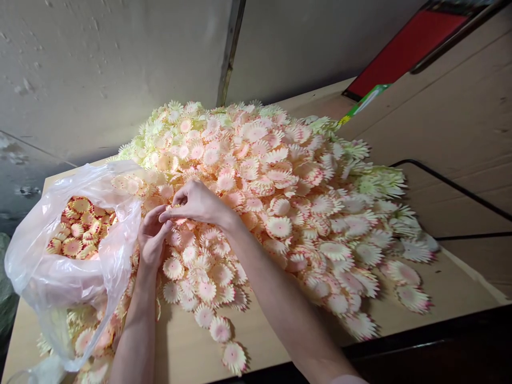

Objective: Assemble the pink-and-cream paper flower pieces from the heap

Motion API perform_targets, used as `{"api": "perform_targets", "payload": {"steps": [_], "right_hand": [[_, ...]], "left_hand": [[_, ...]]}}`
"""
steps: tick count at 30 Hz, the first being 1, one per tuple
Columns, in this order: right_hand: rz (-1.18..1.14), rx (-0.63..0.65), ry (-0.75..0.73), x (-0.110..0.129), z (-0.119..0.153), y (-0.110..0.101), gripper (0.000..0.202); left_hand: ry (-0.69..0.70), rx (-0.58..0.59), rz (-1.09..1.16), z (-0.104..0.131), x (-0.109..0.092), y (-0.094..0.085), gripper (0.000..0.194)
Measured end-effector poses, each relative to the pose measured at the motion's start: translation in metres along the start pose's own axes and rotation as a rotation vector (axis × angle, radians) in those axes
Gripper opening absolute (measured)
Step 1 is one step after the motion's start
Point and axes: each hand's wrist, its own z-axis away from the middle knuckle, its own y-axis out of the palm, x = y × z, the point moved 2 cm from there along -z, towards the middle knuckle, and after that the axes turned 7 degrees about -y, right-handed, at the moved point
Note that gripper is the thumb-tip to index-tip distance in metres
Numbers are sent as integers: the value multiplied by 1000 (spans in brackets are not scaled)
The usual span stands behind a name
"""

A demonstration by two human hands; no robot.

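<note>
My left hand [152, 237] and my right hand [196, 201] meet above the left side of a large heap of artificial flower petal pieces [256, 176]. These are flat, round and frilled, pale cream to pink, with pink tips. The thumb and fingers of my right hand are pinched together. My left hand is curled, its fingertips close against the right ones. A pale, pink-edged bit shows between them and looks like a flower petal piece, mostly hidden by the fingers. Left of my left hand stands an open plastic bag [36, 256] containing smaller yellowish, red-edged flower pieces [80, 229].
The heap spreads over a light wooden table [184, 346], with loose pieces at its front and right. A grey metal wall [120, 64] rises behind. Cardboard [452, 122] stands at the right, with a black cable [460, 189] in front and a red panel [412, 48] behind.
</note>
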Motion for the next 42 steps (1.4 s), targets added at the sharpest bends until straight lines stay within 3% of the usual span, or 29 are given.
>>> {"api": "perform_targets", "payload": {"steps": [9,13,18,23,28,30,34,39,42], "right_hand": [[-62,60,30,-3,1,-1,46],[-151,137,14,-9,3,-3,40],[-250,223,-42,-16,3,-5,26],[-257,137,-50,-20,1,-10,19],[-91,-141,14,-26,4,-29,22],[-93,-194,16,-27,6,-34,27],[-112,-162,-12,-20,6,-30,38],[-66,-86,-14,-8,1,-11,46],[-61,-22,6,-5,0,-6,50]], "left_hand": [[-16,1,35,0,-1,0,27],[-31,-64,85,0,0,1,25],[42,-67,91,1,-1,2,21],[53,43,47,2,-5,5,23],[-10,114,9,3,-9,6,32],[-4,125,15,3,-10,7,33],[13,135,61,1,-9,8,40],[17,40,53,0,-4,6,29],[3,9,11,-1,0,4,38]]}}
